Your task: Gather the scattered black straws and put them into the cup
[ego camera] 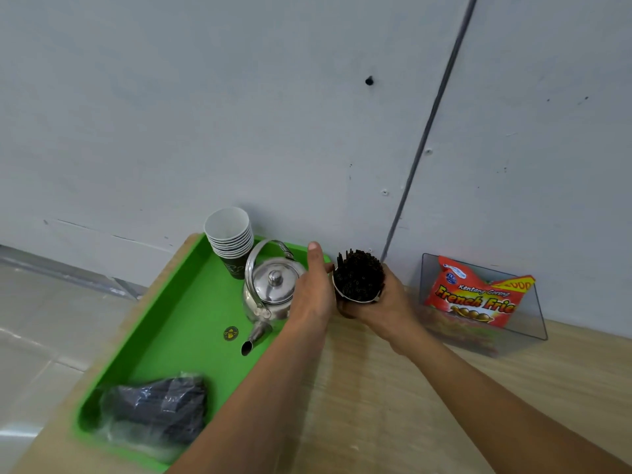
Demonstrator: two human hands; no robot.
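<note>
The cup [342, 299] stands at the far side of the worktop [376, 388], close to the wall and just right of the green tray [178, 336]. It is packed full of black straws [359, 275], whose ends stand up above its rim. The right hand [386, 302] wraps around the cup from the right and near side, fingers curled about its wall. The left hand [313, 292] lies against the cup's left side with its fingers straight and the thumb by the bundle, gripping nothing.

The straws look light, thin and smooth, so singly they probably roll and slip. Bunched this tightly they likely behave as one stiff bundle. The cup appears to be thin paper, easy to crush and top-heavy with so many straws in it. A low grip around the wall, with the other hand steadying the bundle, seems safest.

On the tray sit a steel kettle [273, 285], a stack of paper cups [231, 237] and, nearer, a plastic bag of dark straws [157, 408].
</note>
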